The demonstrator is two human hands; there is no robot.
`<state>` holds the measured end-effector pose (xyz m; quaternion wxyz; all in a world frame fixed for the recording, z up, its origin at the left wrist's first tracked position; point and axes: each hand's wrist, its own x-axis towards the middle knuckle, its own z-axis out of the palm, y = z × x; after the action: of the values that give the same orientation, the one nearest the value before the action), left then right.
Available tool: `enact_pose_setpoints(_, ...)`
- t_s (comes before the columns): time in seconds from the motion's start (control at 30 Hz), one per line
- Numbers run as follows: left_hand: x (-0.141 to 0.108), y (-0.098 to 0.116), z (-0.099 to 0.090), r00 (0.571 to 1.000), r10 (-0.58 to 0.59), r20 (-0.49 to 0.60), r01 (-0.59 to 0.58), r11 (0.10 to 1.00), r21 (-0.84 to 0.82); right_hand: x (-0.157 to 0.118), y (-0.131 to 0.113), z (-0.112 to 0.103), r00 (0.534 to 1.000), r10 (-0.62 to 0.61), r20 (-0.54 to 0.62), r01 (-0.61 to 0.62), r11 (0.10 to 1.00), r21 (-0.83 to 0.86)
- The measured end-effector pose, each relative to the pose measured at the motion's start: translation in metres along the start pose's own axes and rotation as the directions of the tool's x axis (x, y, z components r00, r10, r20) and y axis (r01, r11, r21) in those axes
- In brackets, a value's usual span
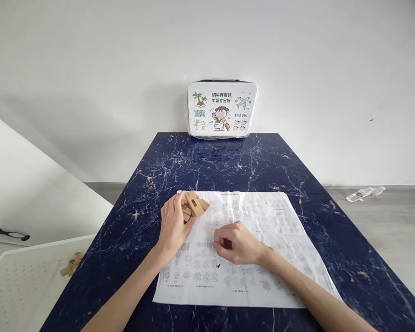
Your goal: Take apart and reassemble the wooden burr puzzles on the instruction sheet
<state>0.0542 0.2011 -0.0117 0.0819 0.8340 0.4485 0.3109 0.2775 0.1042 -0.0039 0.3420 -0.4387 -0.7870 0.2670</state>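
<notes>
Light wooden puzzle pieces [195,204] are bunched at the upper left of a printed instruction sheet [263,286]. One piece is marked with a 2 and has a slot cut through it. My left hand [173,223] is closed around the bunch from the left, thumb below and fingers above. Over the middle of the sheet, my right hand [238,243] is curled with its fingertips pressed in. Whatever it may hold is hidden. The sheet shows rows of small line diagrams and lies creased on the table.
The blue marble-patterned table [207,170] reaches to the wall. At its far edge stands a white cartoon-printed case [223,110]. A white perforated basket [24,281] with a wooden piece [71,265] inside is low at left. Clear plastic bottles [364,193] lie on the floor at right.
</notes>
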Motion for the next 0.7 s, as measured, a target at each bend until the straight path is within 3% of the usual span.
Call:
enact_pose_setpoints(0.27,0.0032,-0.0080,-0.0017,0.997,-0.004,0.078,0.009,0.998,-0.063,-0.0004,-0.0007,-0.0001,1.000,0.001,0.000,-0.001,1.000,-0.006)
enact_pose_setpoints(0.7,0.0036,-0.0028,-0.0017,0.995,0.077,0.060,-0.073,0.995,-0.069,0.0001,-0.0016,-0.0001,1.000,-0.001,-0.002,0.001,1.000,-0.021)
